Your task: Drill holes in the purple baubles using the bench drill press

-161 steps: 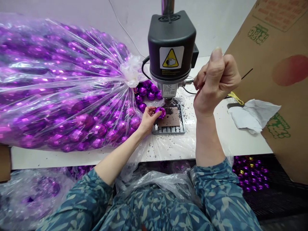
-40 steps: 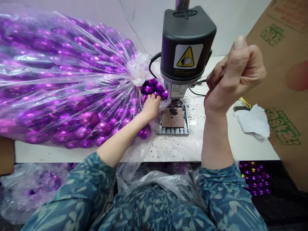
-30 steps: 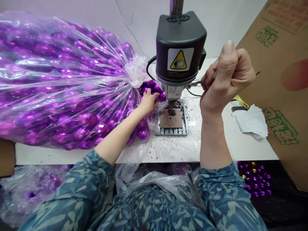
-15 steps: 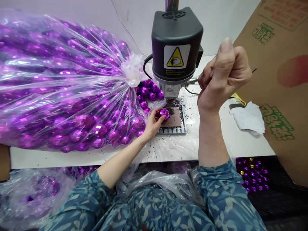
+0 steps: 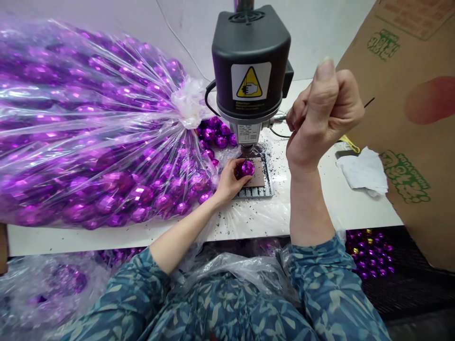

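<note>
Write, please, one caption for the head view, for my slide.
Left hand holds a faceted purple ball under the drill press while the right hand grips its lever.

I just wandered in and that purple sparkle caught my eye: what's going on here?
A person's left hand holds a shiny purple ball over a brown board, directly beneath a black drill-like machine. The right hand grips the lever at its side. Dark specks litter the white tabletop. More purple balls lie beyond the left hand, and a clear bag full of them rests leftward.
</note>
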Available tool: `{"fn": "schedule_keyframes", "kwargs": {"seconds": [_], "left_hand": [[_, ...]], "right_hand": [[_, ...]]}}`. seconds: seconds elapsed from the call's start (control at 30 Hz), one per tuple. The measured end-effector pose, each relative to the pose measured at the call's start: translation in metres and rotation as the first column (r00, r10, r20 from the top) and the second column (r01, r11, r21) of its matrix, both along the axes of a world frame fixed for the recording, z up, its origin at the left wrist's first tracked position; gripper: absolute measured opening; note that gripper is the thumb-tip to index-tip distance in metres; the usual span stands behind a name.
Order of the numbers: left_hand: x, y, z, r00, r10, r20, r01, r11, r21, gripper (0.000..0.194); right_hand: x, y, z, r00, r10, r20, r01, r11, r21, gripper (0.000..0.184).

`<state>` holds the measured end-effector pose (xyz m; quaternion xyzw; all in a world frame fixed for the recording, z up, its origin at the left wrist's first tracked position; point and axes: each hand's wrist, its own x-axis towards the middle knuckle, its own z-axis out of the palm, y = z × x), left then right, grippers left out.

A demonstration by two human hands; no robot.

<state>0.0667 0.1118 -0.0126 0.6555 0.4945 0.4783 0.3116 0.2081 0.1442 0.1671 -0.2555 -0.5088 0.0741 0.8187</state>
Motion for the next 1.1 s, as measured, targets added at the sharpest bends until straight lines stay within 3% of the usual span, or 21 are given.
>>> {"fn": "schedule_keyframes", "kwargs": {"seconds": [0.13, 0.37, 0.83, 1.1], "left_hand": [[0.002, -0.003, -0.005, 0.999, 0.018, 0.033, -0.016, 0.998, -0.054, 0.056], [0.005, -0.002, -0.011, 0.991, 0.024, 0.135, -0.013, 0.997, -0.076, 0.057], [0.005, -0.002, -0.011, 0.99, 0.032, 0.139, -0.018, 0.994, -0.104, 0.057], [0.005, -0.002, -0.009, 0.991, 0.033, 0.132, -0.019, 0.994, -0.11, 0.056]], "right_hand": [[0.0, -0.003, -0.001, 1.0, -0.009, 0.0, 0.009, 0.999, -0.039, 0.057], [-0.001, -0.017, -0.013, 0.988, 0.123, -0.089, -0.114, 0.988, 0.103, 0.056], [-0.001, -0.006, -0.049, 0.981, 0.073, -0.178, -0.037, 0.979, 0.2, 0.065], [0.003, -0.001, -0.066, 0.989, 0.069, -0.129, -0.028, 0.956, 0.291, 0.064]]}}
